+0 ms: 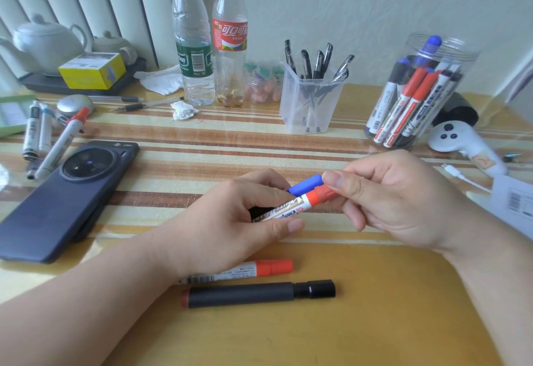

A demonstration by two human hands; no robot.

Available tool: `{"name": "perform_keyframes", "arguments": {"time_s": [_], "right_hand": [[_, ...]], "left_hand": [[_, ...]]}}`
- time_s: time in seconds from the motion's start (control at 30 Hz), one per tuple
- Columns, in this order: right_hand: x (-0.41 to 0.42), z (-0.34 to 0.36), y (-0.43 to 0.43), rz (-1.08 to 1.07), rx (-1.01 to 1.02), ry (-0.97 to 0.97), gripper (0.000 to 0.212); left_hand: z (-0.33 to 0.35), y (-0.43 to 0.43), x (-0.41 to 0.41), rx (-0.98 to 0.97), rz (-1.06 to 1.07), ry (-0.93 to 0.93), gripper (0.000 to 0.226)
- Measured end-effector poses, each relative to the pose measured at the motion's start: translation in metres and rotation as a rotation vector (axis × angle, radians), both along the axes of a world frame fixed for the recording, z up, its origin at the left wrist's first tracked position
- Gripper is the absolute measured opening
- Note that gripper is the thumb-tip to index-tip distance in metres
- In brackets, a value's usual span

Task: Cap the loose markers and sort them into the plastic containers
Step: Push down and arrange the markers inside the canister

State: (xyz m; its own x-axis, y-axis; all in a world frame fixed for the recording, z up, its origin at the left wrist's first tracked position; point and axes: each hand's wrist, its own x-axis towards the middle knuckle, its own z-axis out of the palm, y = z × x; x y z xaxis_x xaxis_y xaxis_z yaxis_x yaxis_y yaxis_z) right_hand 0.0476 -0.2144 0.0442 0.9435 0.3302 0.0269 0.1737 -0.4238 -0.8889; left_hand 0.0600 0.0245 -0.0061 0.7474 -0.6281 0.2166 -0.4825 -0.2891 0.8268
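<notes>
My left hand (245, 215) grips the white barrels of two markers at the table's middle: a red whiteboard marker (300, 205) and a blue-capped marker (305, 185) behind it. My right hand (386, 201) pinches the red cap end of the red marker. Below my hands a capped red marker (268, 268) and a black marker (259, 293) lie on the table. A round clear jar (438, 48) at the back right holds several capped markers. A square clear cup (311, 100) holds several black pens. More loose markers (57, 140) lie at the far left.
A dark phone (66, 198) lies left of my hands. Two plastic bottles (210, 48), a small candy jar (264, 83), crumpled tissue, a teapot tray and a yellow box stand at the back. A white controller (461, 142) and cable lie at the right.
</notes>
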Motion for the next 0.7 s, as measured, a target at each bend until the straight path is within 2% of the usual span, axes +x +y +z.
{"name": "perform_keyframes", "arguments": {"time_s": [0.1,0.2,0.3,0.43,0.5,0.6,0.7], "right_hand": [[-0.002,-0.004,0.002,-0.036,0.019,-0.025,0.063],[-0.003,-0.006,0.001,-0.029,0.002,-0.075,0.08],[-0.003,0.001,-0.007,0.02,-0.004,-0.042,0.089],[-0.014,0.008,-0.005,0.158,-0.314,0.131,0.062],[-0.021,0.007,0.005,0.249,-0.558,0.179,0.064],[-0.027,0.002,0.02,0.332,-0.789,0.035,0.059],[-0.031,0.0,0.031,0.383,-0.778,-0.067,0.032]], "left_hand": [[0.0,0.0,0.0,-0.028,0.005,0.039,0.011],[0.002,-0.001,-0.001,-0.053,0.008,0.049,0.01],[0.002,0.002,0.001,-0.136,0.057,0.084,0.027],[0.001,0.007,0.008,-0.24,0.148,0.288,0.054],[0.001,0.007,0.01,-0.267,0.155,0.329,0.058],[0.001,0.006,0.011,-0.331,0.152,0.404,0.051],[-0.001,0.007,0.013,-0.409,0.138,0.472,0.045]]}}
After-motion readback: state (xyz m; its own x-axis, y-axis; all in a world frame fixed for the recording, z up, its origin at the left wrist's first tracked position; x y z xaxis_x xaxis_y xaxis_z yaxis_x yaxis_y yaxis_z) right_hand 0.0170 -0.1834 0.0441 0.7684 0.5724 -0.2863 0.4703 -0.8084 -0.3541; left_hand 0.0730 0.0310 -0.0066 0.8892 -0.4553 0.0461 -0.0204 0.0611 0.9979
